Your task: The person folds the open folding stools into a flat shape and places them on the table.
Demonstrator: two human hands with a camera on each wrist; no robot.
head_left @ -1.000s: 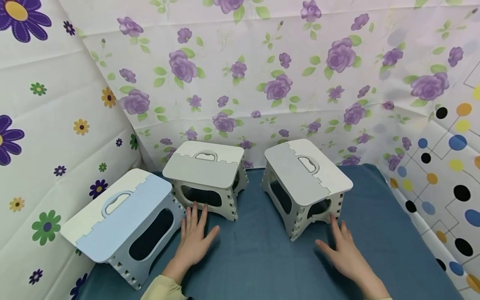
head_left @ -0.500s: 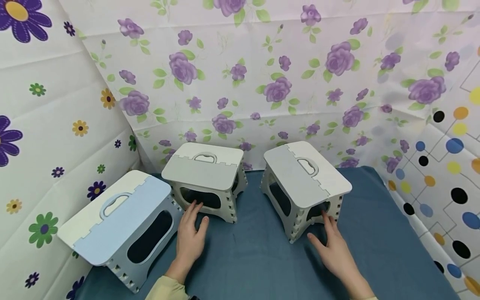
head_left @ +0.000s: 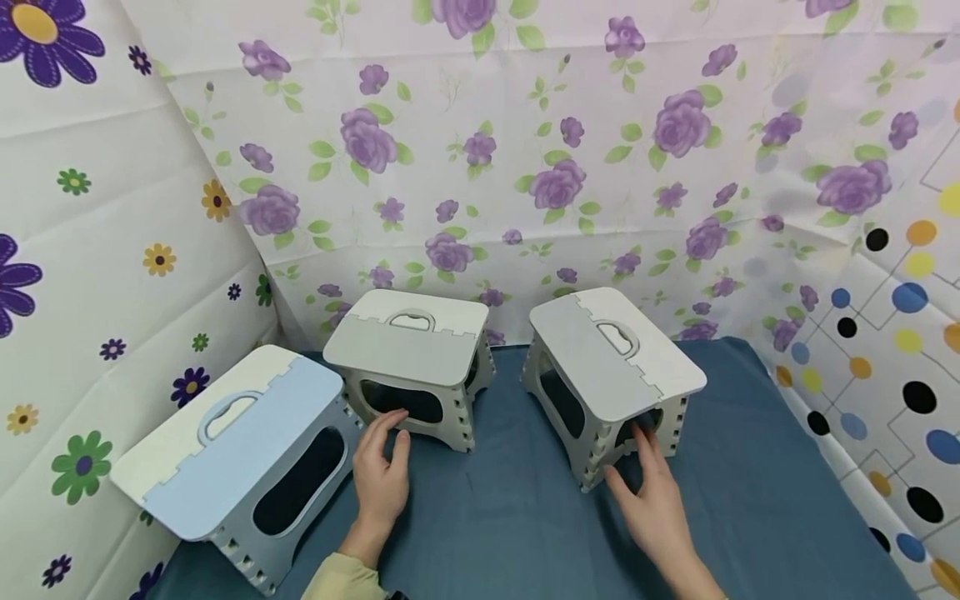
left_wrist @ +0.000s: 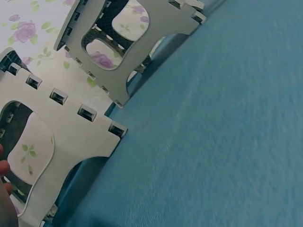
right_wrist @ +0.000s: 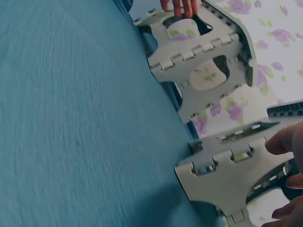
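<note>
Three folding step stools stand unfolded on the dark blue cloth. In the head view, my left hand [head_left: 381, 479] is before the middle stool [head_left: 408, 337], its loosely bent fingers at the lower edge of the front opening. My right hand [head_left: 652, 504] is at the near end of the right stool [head_left: 600, 350], with its fingertips partly hidden in the end opening. The thumb lies by the corner leg. In the right wrist view, that thumb and fingers [right_wrist: 284, 142] are around the stool's end panel; contact is unclear. Left fingers [left_wrist: 4, 168] barely show in the left wrist view.
On the left stands a blue-and-white folding stool [head_left: 240, 450], close to the middle one. The blue cloth [head_left: 510, 517] covers the surface. A curtain with purple flowers [head_left: 555, 183] hangs behind, and patterned sheets flank both sides.
My right hand has shifted left, and its fingertips have entered the right stool's end opening. My left hand has moved slightly left, its fingers closer together. The stools keep their places.
</note>
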